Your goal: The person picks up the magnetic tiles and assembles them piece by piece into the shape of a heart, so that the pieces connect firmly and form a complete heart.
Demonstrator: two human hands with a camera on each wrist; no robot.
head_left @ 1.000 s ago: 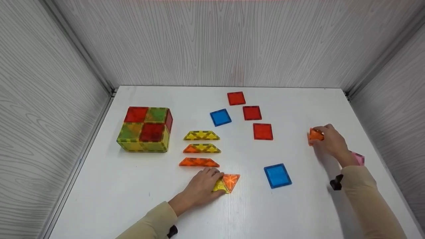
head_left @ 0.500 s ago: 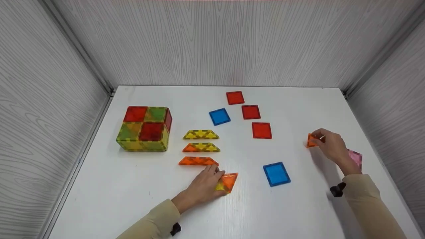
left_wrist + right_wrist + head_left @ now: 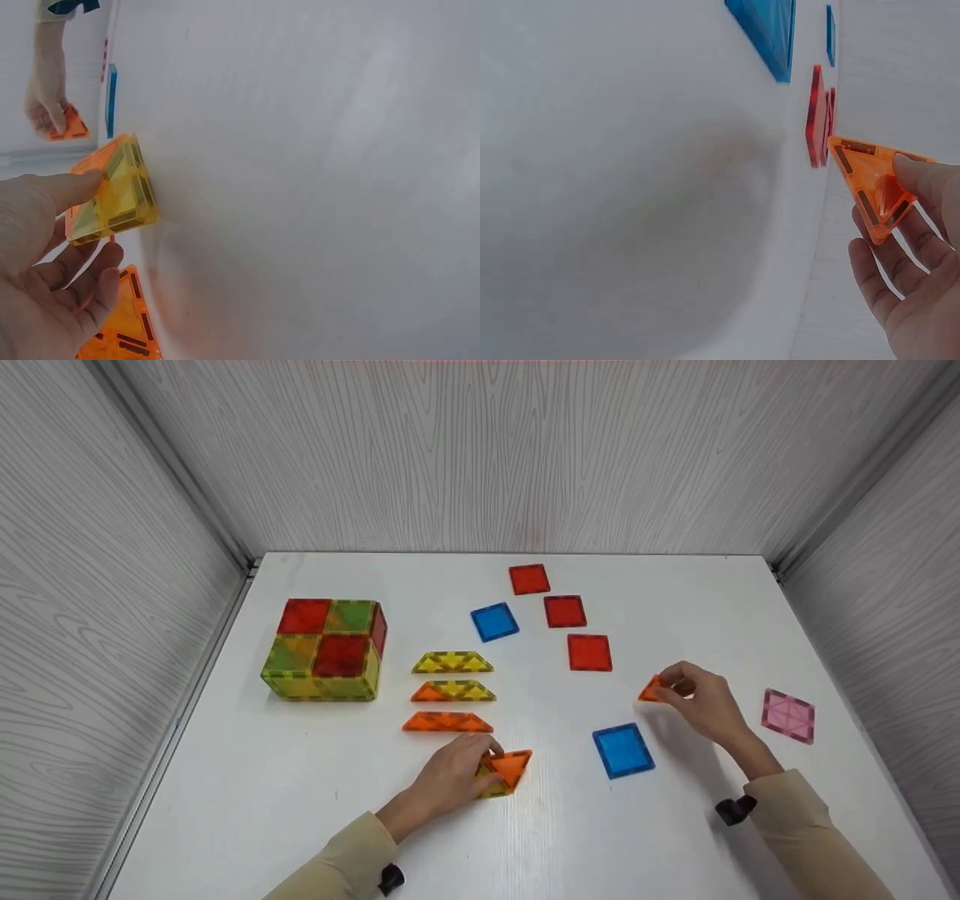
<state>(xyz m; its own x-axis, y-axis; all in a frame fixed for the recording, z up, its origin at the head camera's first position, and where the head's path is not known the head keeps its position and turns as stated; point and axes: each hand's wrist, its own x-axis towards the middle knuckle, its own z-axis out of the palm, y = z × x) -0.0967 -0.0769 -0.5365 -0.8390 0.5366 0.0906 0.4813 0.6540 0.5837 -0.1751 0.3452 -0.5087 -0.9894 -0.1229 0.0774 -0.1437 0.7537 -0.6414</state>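
Note:
My left hand (image 3: 454, 772) pinches a joined piece of yellow and orange triangular magnetic tiles (image 3: 120, 193) between thumb and fingers, near the front middle of the table. In the head view its orange part (image 3: 514, 767) shows to the right of the fingers. Up off the table, my right hand (image 3: 705, 705) pinches an orange triangular magnetic tile (image 3: 874, 180) by its edge. A blue square tile (image 3: 623, 751) lies between the two hands. Just beyond the left hand lie an orange strip (image 3: 448, 722), an orange-and-yellow strip (image 3: 454, 691) and a yellow strip (image 3: 452, 662).
A box of red, green and yellow tiles (image 3: 322, 651) stands at the left. Towards the back lie red squares (image 3: 589, 652) and a smaller-looking blue square (image 3: 495, 622). A pink tile (image 3: 788, 715) lies at the right. Grey panels (image 3: 480, 457) wall the table.
My right hand has moved left with the orange triangular tile, uncovering the pink tile. The left hand has tilted the joined yellow and orange tiles up and stayed near the same spot.

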